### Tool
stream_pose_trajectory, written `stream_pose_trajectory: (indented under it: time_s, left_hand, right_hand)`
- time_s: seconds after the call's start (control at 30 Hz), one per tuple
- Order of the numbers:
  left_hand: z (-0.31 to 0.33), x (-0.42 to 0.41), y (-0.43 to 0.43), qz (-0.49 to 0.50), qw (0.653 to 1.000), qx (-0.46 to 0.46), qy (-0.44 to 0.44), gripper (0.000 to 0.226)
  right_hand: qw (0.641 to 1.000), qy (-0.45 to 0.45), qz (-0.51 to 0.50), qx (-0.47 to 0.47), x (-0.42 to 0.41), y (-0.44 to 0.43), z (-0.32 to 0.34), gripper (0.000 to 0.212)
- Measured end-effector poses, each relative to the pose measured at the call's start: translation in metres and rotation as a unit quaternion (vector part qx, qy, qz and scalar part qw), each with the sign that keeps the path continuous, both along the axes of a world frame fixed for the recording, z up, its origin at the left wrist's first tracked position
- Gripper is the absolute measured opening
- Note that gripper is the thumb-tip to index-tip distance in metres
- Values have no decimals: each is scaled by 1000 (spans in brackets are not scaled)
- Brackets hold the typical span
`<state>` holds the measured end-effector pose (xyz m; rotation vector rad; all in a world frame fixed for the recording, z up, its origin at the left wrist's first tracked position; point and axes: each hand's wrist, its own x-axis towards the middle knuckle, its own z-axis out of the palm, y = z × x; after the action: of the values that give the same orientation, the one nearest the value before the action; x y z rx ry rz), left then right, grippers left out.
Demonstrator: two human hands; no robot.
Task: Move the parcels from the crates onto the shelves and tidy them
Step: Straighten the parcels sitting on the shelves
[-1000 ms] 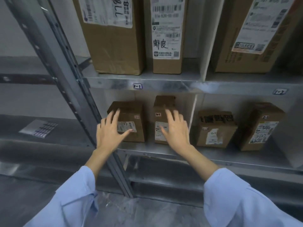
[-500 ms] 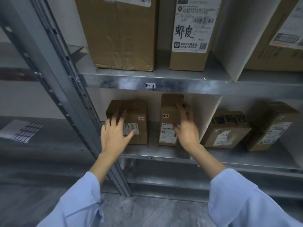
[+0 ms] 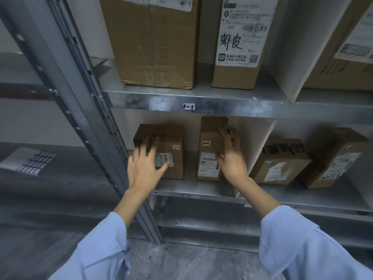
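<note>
Two small cardboard parcels stand in the left bay of the lower shelf [image 3: 201, 189]. My left hand [image 3: 144, 165] lies with straight, spread fingers against the front of the squat left parcel [image 3: 173, 138]. My right hand [image 3: 232, 158] is laid flat along the right side of the taller, narrow parcel [image 3: 209, 146] marked 2-1, fingers pointing up and back. Neither hand grips anything. The crates are out of view.
A white divider [image 3: 256, 146] stands close to my right hand. Two more small parcels [image 3: 280, 160] [image 3: 335, 158] sit in the right bay. Large boxes [image 3: 155, 41] [image 3: 238, 43] fill the upper shelf [image 3: 222, 106]. A slanted steel upright [image 3: 80, 110] runs beside my left arm. A sheet of labels [image 3: 28, 160] lies at the left.
My right hand slid from the narrow parcel's front to its right side. My left hand stayed on the squat parcel's front. The camera came closer to the shelf.
</note>
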<state>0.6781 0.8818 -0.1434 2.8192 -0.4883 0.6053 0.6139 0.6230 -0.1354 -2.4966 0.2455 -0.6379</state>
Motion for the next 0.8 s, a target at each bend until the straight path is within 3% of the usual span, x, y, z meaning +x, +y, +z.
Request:
stream_pose_trajectory:
  time_s: [0.17, 0.43, 0.67, 0.8]
  left_hand:
    - [18, -9, 2, -14, 1000, -6, 16, 85]
    - [90, -45, 4, -26, 997, -45, -64, 68]
    - [157, -63, 11, -35, 976, -98, -193, 54]
    - [189, -57, 13, -24, 973, -106, -206, 59]
  right_hand:
    - [998, 23, -16, -54, -17, 6, 18, 86]
    - [991, 13, 29, -132, -58, 16, 75, 59]
    - [982, -95, 68, -147, -99, 28, 145, 45]
    - [974, -167, 60, -141, -106, 30, 178, 43]
